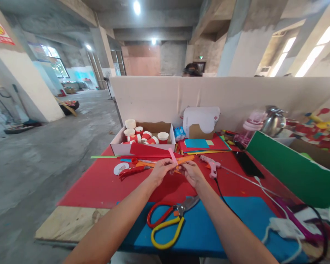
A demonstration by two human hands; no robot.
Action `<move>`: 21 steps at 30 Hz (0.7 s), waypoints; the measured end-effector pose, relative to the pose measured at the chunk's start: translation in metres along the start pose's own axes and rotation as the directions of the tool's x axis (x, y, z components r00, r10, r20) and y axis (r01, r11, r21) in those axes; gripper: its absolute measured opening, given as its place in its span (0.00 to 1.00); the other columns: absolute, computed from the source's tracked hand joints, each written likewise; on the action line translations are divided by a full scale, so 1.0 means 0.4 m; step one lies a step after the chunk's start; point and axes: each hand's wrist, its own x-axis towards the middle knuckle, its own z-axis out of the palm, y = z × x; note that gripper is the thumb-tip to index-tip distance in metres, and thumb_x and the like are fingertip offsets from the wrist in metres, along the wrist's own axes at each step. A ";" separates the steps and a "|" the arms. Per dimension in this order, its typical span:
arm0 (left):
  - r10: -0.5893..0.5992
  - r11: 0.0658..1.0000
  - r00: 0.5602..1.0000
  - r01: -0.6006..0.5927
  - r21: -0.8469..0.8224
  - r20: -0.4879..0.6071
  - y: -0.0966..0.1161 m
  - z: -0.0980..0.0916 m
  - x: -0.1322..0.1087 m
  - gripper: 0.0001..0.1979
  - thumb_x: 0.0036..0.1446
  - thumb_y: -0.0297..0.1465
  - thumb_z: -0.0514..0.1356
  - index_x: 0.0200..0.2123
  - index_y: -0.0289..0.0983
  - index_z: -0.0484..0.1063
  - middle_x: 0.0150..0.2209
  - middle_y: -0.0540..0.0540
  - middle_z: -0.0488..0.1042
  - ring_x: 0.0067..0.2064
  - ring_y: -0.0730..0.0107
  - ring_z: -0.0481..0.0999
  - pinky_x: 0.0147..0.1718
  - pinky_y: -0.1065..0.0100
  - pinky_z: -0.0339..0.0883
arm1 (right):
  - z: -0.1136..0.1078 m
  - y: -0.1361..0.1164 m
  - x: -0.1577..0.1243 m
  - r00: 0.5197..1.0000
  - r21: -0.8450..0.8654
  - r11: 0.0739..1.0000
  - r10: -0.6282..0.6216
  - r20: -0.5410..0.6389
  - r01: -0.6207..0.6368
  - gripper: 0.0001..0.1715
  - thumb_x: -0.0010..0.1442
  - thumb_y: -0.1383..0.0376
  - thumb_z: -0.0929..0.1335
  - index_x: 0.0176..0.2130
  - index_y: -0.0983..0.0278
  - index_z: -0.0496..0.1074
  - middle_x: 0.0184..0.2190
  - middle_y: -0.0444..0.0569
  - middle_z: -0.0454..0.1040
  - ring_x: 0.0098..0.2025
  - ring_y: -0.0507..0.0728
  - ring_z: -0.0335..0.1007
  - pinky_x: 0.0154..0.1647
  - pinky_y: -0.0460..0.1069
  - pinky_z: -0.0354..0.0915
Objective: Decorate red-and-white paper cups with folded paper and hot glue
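Observation:
Close together over the red tabletop, my two hands meet fingertip to fingertip. My left hand (164, 170) pinches the lower end of a pink strip (172, 156), which looks like paper or foam and points up. Between the fingers of my right hand (191, 173) is an orange strip (185, 160) that slants across the pink one; whether they are joined I cannot tell. A pink glue gun (212, 165) lies just right of my right hand. Below my wrists, large scissors (178, 212) with one red and one yellow handle rest on a blue sheet (209, 234).
A white box (143, 149) holds several red-and-white paper cups. Left of my hands lie red-handled pliers or cutters (132, 171) and a white disc (121, 168). A phone (249, 164), cables and a green panel (288, 172) are at right. A pale partition (154, 95) stands behind.

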 end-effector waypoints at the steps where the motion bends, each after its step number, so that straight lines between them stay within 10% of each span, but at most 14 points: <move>1: -0.005 1.000 1.000 0.005 0.001 0.012 -0.006 0.005 0.005 0.15 0.38 0.38 0.68 0.21 0.33 0.70 0.19 0.51 0.68 0.20 0.79 0.62 0.23 0.73 0.55 | 0.006 0.008 0.002 1.000 0.018 1.000 0.006 0.011 -0.007 0.19 0.27 0.60 0.79 0.18 0.64 0.70 0.15 0.40 0.69 0.19 0.48 0.64 0.24 0.45 0.67; 21: -0.039 0.996 0.994 0.030 -0.082 -0.103 -0.041 -0.005 -0.017 0.12 0.42 0.35 0.68 0.23 0.32 0.73 0.22 0.46 0.72 0.22 0.78 0.66 0.23 0.73 0.58 | 0.006 0.049 -0.009 0.991 0.170 0.980 0.089 0.096 -0.105 0.20 0.31 0.60 0.80 0.24 0.67 0.75 0.19 0.44 0.74 0.22 0.50 0.70 0.34 0.49 0.73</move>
